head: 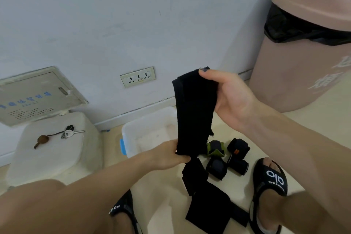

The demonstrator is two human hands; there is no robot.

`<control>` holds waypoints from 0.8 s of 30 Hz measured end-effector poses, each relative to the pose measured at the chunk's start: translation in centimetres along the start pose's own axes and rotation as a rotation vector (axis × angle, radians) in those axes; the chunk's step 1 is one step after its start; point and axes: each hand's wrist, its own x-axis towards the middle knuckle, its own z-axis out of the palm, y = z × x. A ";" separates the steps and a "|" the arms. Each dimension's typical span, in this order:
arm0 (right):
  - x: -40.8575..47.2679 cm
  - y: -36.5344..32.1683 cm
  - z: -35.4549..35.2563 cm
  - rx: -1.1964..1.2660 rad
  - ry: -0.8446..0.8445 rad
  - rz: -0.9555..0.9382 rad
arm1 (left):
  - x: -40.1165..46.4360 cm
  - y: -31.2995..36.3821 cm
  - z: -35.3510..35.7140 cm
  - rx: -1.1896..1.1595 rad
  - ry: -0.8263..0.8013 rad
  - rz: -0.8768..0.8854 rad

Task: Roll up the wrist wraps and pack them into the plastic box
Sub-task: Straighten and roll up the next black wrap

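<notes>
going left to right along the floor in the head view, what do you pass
white lid with keys → plastic box → black wrap held between left hand and right hand → rolled wraps → right sandal → pink bin

wall [95, 15]: pale blue-grey, triple socket [137, 76], metal panel [36, 95]
floor [161, 195]: cream
right: pink bin [307, 53], black liner
</notes>
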 end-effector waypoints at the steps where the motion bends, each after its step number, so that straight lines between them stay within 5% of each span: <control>1: -0.1 -0.2 -0.1 0.014 0.000 -0.012 | 0.1 -0.1 0.2 0.027 -0.008 -0.017; 16: -0.9 -1.5 0.1 0.148 -0.025 -0.039 | 0.2 0.0 1.4 -0.366 -0.110 -0.204; 24: -1.5 -0.6 1.1 0.205 -0.107 -0.022 | 0.4 -0.4 1.9 -0.521 0.059 -0.393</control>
